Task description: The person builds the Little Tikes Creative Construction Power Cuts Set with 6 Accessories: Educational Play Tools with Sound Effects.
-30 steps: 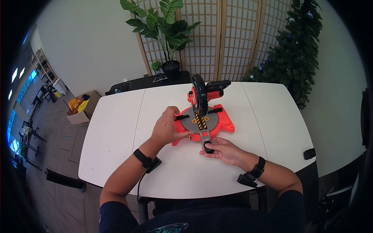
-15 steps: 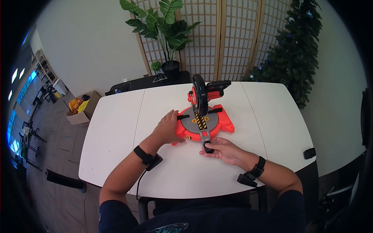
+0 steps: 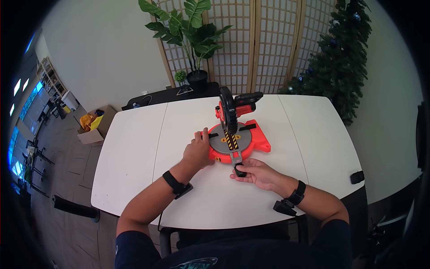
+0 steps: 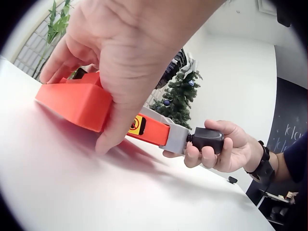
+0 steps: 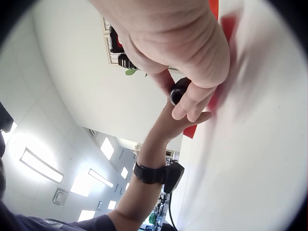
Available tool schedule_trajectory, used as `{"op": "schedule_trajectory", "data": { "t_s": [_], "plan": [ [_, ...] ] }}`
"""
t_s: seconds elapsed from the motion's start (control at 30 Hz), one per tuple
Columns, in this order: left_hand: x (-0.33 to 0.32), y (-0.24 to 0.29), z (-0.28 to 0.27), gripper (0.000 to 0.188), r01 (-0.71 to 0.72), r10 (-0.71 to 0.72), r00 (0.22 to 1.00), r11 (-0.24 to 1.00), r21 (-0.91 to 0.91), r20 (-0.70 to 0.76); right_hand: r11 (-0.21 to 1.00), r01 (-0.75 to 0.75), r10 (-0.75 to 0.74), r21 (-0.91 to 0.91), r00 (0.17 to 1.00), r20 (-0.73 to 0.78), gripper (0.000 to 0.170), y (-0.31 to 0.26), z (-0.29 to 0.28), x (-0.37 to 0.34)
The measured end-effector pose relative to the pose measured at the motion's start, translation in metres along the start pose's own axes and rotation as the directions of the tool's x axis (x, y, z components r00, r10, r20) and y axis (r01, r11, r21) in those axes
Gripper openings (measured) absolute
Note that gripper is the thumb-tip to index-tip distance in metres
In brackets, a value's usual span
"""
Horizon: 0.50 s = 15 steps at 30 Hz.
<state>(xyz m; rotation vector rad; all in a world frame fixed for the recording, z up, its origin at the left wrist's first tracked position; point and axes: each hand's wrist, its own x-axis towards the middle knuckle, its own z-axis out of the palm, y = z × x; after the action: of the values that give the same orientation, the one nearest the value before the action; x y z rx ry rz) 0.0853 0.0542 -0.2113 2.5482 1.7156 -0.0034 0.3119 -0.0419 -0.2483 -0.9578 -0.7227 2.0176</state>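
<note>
A toy miter saw with a red base (image 3: 261, 140), grey round turntable (image 3: 217, 142) and black blade (image 3: 229, 117) stands on the white table (image 3: 130, 161). My left hand (image 3: 196, 153) grips the left end of the base. In the left wrist view its thumb (image 4: 115, 130) lies along the near side and the fingers reach over the far side. At the front, my right hand (image 3: 260, 174) holds the black knob (image 4: 209, 140) of the turntable arm between thumb and fingers. Yellow-black stripes mark the slot under the raised blade.
A small black object (image 3: 357, 177) lies at the table's right edge. Behind stand a potted plant (image 3: 197, 80), a lattice screen (image 3: 230, 49) and a decorated tree (image 3: 333, 67). An open cardboard box (image 3: 104, 123) sits on the floor to the left.
My left hand has shifted right and turned along the base's left end. The blade head has swung slightly left. The right hand stays on the knob.
</note>
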Motion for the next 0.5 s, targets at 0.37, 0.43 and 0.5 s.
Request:
{"op": "schedule_trajectory", "data": {
  "t_s": [0.37,0.43,0.5],
  "plan": [
    [-0.0005,-0.0004,-0.0008,0.117,-0.035,0.036,0.997,0.999,0.011,-0.061,0.998,0.043,-0.044,-0.037,0.999,-0.031,0.027,0.0012,0.0012,-0.0007],
    [-0.0001,-0.0003,-0.0019,0.117,-0.029,0.029,0.998,1.000,-0.005,-0.056,0.998,0.064,-0.063,0.016,0.996,-0.065,0.025,0.0044,0.0014,-0.0004],
    [-0.0007,0.0008,-0.0048,0.117,-0.020,0.020,0.999,1.000,-0.005,-0.043,0.999,0.038,-0.036,0.034,0.998,-0.060,0.024,0.0020,0.0021,-0.0033]
  ]
}}
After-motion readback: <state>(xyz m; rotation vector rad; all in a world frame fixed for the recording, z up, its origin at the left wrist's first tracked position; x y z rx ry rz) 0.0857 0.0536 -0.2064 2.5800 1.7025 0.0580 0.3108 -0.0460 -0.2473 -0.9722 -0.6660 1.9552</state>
